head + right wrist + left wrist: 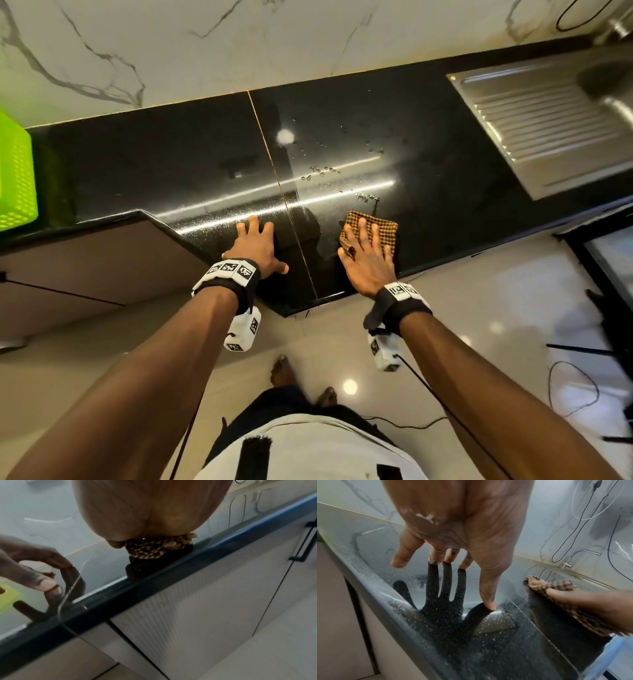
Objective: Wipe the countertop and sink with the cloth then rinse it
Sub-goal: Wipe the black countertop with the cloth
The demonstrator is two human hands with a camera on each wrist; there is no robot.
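Note:
A folded yellow-and-black checked cloth [376, 224] lies on the black speckled countertop [171, 164] near its front edge. My right hand [364, 253] presses flat on the cloth with straight, spread fingers; the cloth [154, 550] bunches under the palm in the right wrist view. My left hand [257, 246] rests on the counter to the left of the seam, fingers spread, fingertips [464, 566] touching the surface and holding nothing. Water drops and small crumbs [322, 171] dot the counter beyond the cloth. The steel sink [603, 78] and its ribbed drainboard [541, 126] lie at the far right.
A bright green perforated basket [15, 174] stands on the counter's far left. A marble-patterned wall [171, 44] backs the counter, with a tap [568, 561] and hanging cables [611, 534] near the sink. Cabinet doors [197, 608] sit below the counter edge; cables lie on the tiled floor [513, 301].

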